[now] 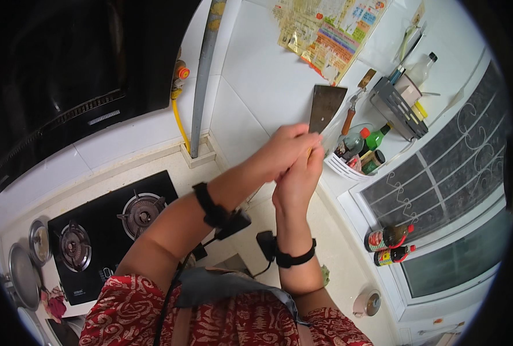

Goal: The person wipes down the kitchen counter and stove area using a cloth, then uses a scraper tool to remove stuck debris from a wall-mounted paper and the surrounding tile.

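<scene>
Both of my hands are raised together in front of the white tiled wall, closed around the handle of a wide metal scraper [327, 106]. My left hand [289, 149] comes from the left and overlaps my right hand [299, 177], which lies lower and to the right. Most of the handle is hidden by the fingers. The blade points up, towards a torn, peeling paper poster [332, 36] stuck on the tiles. Whether the blade touches the wall cannot be told.
Right of my hands, a white corner rack [347, 169] holds bottles, with a grey utensil holder [397, 108] above. A gas hob [109, 233] and range hood [79, 78] are at left, a grey pipe [204, 82] between. Sauce bottles [388, 238] stand by the window; a lidded cup [367, 302] is lower right.
</scene>
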{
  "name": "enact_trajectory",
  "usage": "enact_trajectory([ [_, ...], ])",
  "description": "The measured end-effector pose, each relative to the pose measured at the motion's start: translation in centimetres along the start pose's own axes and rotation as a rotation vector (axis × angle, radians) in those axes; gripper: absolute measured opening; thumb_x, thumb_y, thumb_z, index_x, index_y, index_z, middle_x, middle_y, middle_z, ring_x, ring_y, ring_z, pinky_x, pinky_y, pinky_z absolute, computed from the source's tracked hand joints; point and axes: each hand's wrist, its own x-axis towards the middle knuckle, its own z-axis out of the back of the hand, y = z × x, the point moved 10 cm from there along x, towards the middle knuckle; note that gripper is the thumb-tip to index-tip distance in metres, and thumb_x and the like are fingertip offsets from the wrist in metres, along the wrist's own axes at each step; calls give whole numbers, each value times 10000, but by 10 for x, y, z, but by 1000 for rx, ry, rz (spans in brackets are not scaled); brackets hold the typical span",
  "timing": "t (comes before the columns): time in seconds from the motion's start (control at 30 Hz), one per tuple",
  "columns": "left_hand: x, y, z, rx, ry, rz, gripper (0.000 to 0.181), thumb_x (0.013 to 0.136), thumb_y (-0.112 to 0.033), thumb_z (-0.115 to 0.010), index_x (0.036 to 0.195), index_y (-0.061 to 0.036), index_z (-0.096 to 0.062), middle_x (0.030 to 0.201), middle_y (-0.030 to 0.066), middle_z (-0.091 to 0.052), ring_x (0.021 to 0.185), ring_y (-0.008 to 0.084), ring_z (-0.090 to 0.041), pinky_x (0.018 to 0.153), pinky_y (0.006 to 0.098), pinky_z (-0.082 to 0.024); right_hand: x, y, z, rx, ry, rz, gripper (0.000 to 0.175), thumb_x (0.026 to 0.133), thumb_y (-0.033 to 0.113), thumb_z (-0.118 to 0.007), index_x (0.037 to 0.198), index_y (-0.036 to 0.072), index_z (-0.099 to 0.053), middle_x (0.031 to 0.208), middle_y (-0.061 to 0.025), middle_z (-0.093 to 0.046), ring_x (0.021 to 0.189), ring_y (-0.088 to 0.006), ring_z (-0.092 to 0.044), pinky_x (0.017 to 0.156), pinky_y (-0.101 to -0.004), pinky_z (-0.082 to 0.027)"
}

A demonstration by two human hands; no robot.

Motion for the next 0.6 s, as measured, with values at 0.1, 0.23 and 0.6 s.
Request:
enact_trajectory([
  [0.1,2,-12,4,48,-6,67,175,961,-231,-587,930,-62,-550,803,13,-568,706,72,-537,560,255,-447,10,-5,-11,149,-12,-146,177,1046,245,-475,1073,71,-491,765,15,-541,563,-38,-464,426,-198,-341],
  [0.23,-2,-7,10,74,23,58,217,922,-259,-634,933,-57,-555,792,27,-576,673,86,-541,512,268,-442,-5,-6,-5,85,-160,-34,155,1040,219,-485,1084,70,-489,780,4,-561,560,-44,-471,422,-201,-341],
  [0.6,-5,-30,13,142,-61,-234,396,961,-229,-613,1223,25,-457,871,64,-595,788,128,-588,682,280,-510,1,36,-5,-650,63,306,361,1037,198,-452,1348,16,-439,942,-121,-545,843,-197,-573,721,-319,-503],
])
